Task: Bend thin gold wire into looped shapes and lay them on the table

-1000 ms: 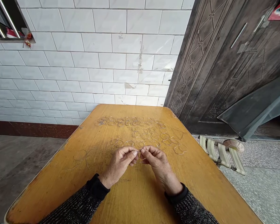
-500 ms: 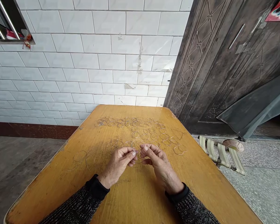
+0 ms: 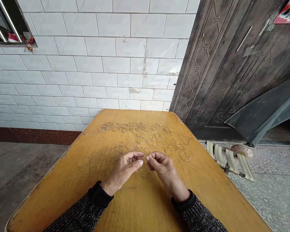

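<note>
Wire pieces [image 3: 145, 133], bent into small loops, lie in rows toward the far edge of the yellow tabletop [image 3: 135, 206]. Nearer the middle, left hand [image 3: 125, 169] and right hand [image 3: 163, 167] pinch one thin wire loop [image 3: 143, 160] between fingertips.

Soft, even daylight filled the scene, bright without harsh glare. The table [image 3: 207, 193] carried a faint sheen near its far edge and only weak shadows under the hands. Focus was sharp at the centre; straight lines bowed toward the frame's edges from wide-angle distortion, and corners smeared slightly.
</note>
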Tool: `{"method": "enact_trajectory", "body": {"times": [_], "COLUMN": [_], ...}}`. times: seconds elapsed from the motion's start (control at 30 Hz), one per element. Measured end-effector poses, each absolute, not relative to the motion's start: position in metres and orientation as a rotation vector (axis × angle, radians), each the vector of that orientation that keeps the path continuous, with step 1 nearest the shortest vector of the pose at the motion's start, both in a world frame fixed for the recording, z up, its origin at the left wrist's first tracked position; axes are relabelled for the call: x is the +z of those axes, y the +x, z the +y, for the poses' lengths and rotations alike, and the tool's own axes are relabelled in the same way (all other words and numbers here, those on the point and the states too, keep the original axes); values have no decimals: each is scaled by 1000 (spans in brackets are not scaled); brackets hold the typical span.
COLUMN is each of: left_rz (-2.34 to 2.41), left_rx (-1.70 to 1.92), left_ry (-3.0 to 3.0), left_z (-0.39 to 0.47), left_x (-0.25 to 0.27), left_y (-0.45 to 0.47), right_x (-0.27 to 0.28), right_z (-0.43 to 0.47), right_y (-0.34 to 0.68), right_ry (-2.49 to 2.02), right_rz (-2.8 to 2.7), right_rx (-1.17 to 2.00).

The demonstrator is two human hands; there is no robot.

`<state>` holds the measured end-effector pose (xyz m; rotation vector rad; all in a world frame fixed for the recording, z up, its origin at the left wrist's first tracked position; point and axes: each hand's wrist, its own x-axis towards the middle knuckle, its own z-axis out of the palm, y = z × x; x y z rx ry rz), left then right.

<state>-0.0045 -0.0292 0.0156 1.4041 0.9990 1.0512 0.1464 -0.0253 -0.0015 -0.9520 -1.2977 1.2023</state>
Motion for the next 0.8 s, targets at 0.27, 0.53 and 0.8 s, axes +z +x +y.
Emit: {"method": "enact_trajectory", "body": {"times": [0.27,0.53,0.8], "left_rz": [1000,934,808], "left_rx": [1024,1054,981], "left_ry": [1328,1225,971], "left_z": [-23,-21,-18], "left_x": [12,9,1], "left_y": [-7,-7,-9], "right_x": [-1,-2,-7], "right_z": [-27,-25,-22], "right_y": [148,150,151], "right_ry": [-1047,-1076,-1066], "right_rz": [-1514,-1547,-1589], "right_rx": [1052,1104,1108]}}
